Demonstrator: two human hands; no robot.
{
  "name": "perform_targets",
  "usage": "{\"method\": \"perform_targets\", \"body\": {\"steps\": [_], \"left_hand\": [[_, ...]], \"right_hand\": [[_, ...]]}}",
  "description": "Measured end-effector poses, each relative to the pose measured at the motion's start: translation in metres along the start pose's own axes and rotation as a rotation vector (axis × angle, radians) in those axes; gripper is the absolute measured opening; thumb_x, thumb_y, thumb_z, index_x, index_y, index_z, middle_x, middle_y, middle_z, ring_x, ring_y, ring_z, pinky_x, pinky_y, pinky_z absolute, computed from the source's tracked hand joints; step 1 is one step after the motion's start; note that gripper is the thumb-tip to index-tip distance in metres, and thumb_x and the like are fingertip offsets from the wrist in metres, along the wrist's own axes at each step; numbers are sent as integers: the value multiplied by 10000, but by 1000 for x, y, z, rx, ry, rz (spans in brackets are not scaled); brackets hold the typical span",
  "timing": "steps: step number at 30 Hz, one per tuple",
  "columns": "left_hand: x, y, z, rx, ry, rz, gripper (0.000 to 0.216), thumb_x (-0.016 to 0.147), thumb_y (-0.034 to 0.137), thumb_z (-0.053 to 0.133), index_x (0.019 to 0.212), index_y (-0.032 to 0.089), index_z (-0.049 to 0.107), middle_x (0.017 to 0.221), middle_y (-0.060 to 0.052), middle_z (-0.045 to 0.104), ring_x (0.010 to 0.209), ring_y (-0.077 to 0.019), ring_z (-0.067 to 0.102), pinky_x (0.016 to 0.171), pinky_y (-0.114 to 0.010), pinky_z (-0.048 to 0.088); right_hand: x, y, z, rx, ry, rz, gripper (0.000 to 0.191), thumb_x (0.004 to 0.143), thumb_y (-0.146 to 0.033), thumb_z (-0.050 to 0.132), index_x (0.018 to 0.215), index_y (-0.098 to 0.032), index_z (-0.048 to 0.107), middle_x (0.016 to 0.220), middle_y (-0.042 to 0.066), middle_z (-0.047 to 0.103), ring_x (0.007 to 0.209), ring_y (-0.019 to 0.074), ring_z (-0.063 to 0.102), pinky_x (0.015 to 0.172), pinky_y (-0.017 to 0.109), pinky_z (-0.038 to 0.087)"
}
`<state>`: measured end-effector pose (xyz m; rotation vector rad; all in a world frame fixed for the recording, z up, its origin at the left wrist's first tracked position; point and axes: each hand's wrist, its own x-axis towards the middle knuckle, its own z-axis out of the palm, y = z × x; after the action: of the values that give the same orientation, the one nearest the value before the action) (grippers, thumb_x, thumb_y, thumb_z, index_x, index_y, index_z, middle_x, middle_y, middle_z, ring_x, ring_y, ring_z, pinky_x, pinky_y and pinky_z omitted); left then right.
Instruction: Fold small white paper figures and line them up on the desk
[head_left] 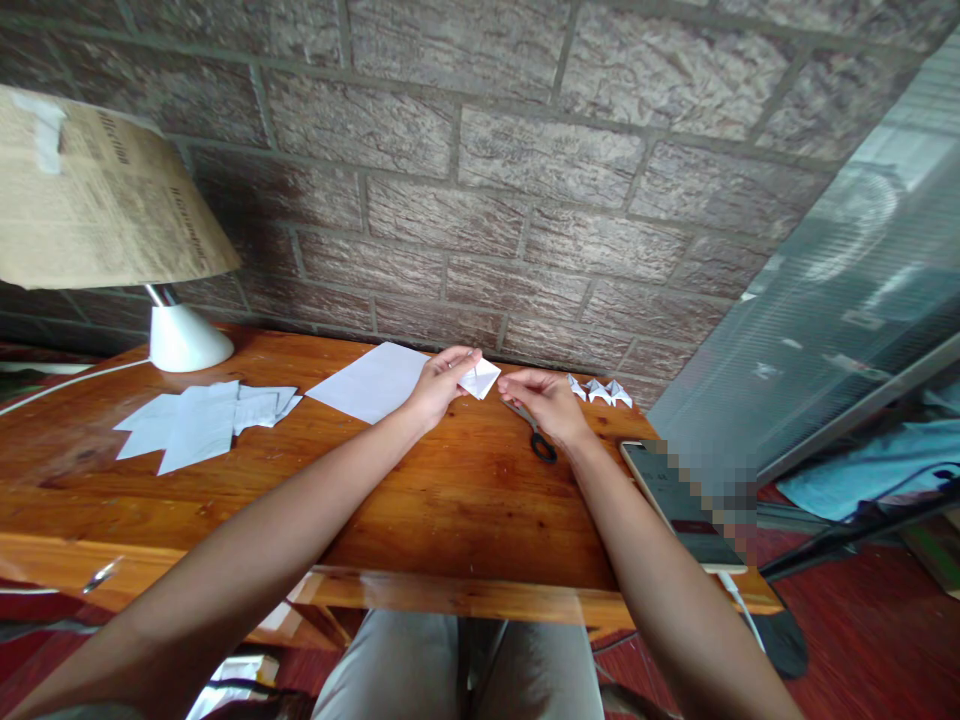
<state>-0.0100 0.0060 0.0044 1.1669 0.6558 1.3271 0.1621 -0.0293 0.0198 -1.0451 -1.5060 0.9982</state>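
Held above the far part of the desk, a small folded piece of white paper (483,379) is pinched in my left hand (441,383), thumb on its upper face. My right hand (546,398) is just right of the paper's corner, thumb and forefinger pressed together; whether anything is between them is too small to tell. A pair of scissors (541,446) lies partly beneath my right hand, its dark handle showing. Beyond that hand stand several small folded paper shapes (598,391). Left of my left hand lies a white sheet of paper (371,382).
Several loose paper pieces (199,425) overlap on the wooden desk (450,500) at left, before a lamp (187,338) with a newsprint shade. A tablet (679,500) with a plugged-in white cable lies at the right edge. The brick wall (480,200) borders the desk's back.
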Motion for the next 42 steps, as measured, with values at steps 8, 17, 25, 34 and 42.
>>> {"method": "perform_targets", "body": {"steps": [8,17,25,34,42], "left_hand": [[-5,-4,7,120,-2,104,347,657,484,740,774,167,659,629,11,622,543,-99,516,495,-216,346],[-5,-5,-3,290,-193,92,308,693,452,721,739,149,690,646,2,622,577,-101,506,527,-219,339],[-1,-9,1,90,-87,10,326,674,456,742,818,170,682,728,0,654,641,-116,571,597,-223,423],[0,-11,2,89,20,-5,349,664,470,740,831,165,715,732,-22,689,695,-151,613,604,-240,442],[-1,-16,3,269,98,130,337,704,487,708,807,166,715,606,20,616,527,-83,460,492,-219,329]], "right_hand": [[1,2,4,3,-8,-3,410,635,-486,757,896,-171,726,790,42,699,667,130,575,628,257,427],[1,6,1,-104,1,-46,352,661,-495,739,772,-161,729,663,13,654,605,115,536,611,256,404],[1,5,4,-25,-41,-19,371,639,-504,753,718,-147,691,595,-13,606,528,83,457,532,233,339],[2,9,3,32,23,-61,386,670,-529,719,767,-157,692,592,-26,575,523,83,435,500,221,335],[1,13,1,43,-127,29,359,635,-476,767,791,-155,726,692,18,681,603,104,561,552,216,416]]}}
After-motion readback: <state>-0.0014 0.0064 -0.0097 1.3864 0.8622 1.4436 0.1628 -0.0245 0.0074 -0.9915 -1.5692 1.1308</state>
